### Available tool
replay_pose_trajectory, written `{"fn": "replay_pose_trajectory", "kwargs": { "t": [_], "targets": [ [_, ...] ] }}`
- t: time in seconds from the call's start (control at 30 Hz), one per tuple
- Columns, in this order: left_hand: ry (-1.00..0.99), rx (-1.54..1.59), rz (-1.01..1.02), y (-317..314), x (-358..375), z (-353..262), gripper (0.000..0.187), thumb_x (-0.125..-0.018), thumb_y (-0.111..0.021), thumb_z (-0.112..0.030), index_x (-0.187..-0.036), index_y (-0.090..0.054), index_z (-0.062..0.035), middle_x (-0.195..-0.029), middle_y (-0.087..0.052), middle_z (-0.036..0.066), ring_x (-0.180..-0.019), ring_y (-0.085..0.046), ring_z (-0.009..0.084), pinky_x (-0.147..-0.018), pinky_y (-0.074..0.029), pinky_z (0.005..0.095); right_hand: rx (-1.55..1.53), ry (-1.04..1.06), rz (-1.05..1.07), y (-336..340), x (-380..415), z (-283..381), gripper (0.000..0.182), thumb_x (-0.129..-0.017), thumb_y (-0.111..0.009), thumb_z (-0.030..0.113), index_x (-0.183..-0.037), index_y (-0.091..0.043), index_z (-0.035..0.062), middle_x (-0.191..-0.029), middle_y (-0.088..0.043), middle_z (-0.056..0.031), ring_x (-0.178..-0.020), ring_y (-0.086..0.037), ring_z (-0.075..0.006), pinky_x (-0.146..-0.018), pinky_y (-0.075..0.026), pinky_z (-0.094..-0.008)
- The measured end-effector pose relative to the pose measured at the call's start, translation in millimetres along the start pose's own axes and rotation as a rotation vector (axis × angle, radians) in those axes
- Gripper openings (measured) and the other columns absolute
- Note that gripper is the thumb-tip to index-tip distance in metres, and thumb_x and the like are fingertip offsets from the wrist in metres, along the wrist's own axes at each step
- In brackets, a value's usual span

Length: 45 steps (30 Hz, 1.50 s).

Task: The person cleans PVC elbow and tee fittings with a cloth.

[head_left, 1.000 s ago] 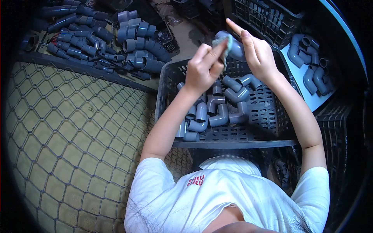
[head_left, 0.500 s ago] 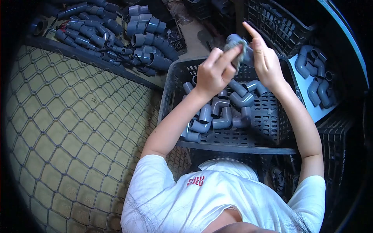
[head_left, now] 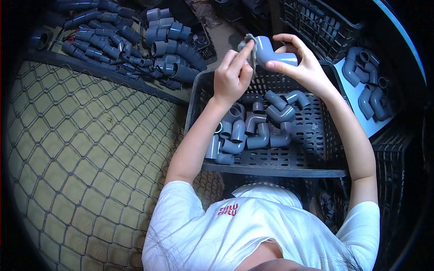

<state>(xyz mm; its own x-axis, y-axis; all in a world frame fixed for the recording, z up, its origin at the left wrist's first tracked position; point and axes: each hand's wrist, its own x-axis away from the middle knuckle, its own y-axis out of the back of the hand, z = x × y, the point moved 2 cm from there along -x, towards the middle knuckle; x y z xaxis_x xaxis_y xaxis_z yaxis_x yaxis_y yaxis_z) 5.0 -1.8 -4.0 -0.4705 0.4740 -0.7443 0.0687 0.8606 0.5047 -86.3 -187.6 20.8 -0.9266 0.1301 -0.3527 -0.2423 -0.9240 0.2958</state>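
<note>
My right fingers (head_left: 281, 67) grip a pipe elbow (head_left: 264, 47) above the crate (head_left: 271, 172), likely steadying it against my left fingers' (head_left: 239, 58) pinched cloth (head_left: 253, 56).

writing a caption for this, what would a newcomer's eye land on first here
Probably the shiny grey elbow pipe held up over the crate in the right hand, with the left hand pressing a crumpled cloth near its side. Next, the black crate below with more grey elbows, and the wide wire mesh filling the left of the view.
</note>
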Motion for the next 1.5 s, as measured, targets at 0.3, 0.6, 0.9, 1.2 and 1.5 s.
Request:
{"fn": "replay_pose_trajectory", "kwargs": {
  "t": [0.3,0.6,0.9,1.2,1.5],
  "targets": [
    [-0.162,-0.041,0.139,-3,-3,-22,0.045,-0.088,-0.052,-0.008,-0.131,-0.064,-0.0117,-0.071,-0.049,0.01,-0.059,-0.05,0.0207,-0.06,-0.047,0.0348,-0.021,-0.036,0.034,11,-2,8,0.064,-0.075,-0.086,0.033,-0.125,-0.055,0.006,-0.102,-0.064,-0.0092,-0.096,-0.063,-0.016,-0.081,-0.052,-0.0294],
    [-0.098,0.11,0.139,-4,3,-32,0.048,-0.088,-0.049,-0.007,-0.135,-0.061,-0.0109,-0.072,-0.048,0.011,-0.06,-0.049,0.0222,-0.061,-0.048,0.0366,0.001,-0.037,-0.043,7,-1,0,0.062,-0.074,-0.087,0.035,-0.121,-0.058,0.0069,-0.103,-0.064,-0.0069,-0.092,-0.063,-0.0127,-0.08,-0.051,-0.0267],
    [-0.113,0.062,0.084,0,2,-20,0.049,-0.088,-0.051,-0.007,-0.136,-0.06,-0.0122,-0.08,-0.057,0.016,-0.062,-0.056,0.0294,-0.063,-0.052,0.0407,0.127,0.142,-0.071,-5,3,17,0.055,-0.07,-0.085,0.009,-0.117,-0.056,0.0032,-0.11,-0.064,-0.0092,-0.103,-0.065,-0.0193,-0.085,-0.052,-0.0324],
    [-0.027,0.11,0.056,-5,5,-16,0.053,-0.085,-0.053,-0.002,-0.137,-0.059,-0.011,-0.078,-0.056,0.013,-0.064,-0.054,0.0227,-0.065,-0.05,0.0341,0.414,0.419,-0.155,-13,2,21,0.049,-0.066,-0.077,-0.007,-0.112,-0.063,0.0051,-0.109,-0.058,-0.0127,-0.102,-0.063,-0.0308,-0.087,-0.053,-0.0374],
    [0.053,0.077,0.097,-1,0,-22,0.062,-0.082,-0.06,-0.002,-0.142,-0.055,-0.0204,-0.097,-0.065,0.016,-0.077,-0.067,0.0306,-0.071,-0.056,0.0382,0.733,0.556,-0.181,-25,12,26,0.048,-0.068,-0.069,-0.007,-0.111,-0.067,0.0141,-0.109,-0.055,-0.0115,-0.101,-0.059,-0.0303,-0.083,-0.054,-0.0385]
  ]
}}
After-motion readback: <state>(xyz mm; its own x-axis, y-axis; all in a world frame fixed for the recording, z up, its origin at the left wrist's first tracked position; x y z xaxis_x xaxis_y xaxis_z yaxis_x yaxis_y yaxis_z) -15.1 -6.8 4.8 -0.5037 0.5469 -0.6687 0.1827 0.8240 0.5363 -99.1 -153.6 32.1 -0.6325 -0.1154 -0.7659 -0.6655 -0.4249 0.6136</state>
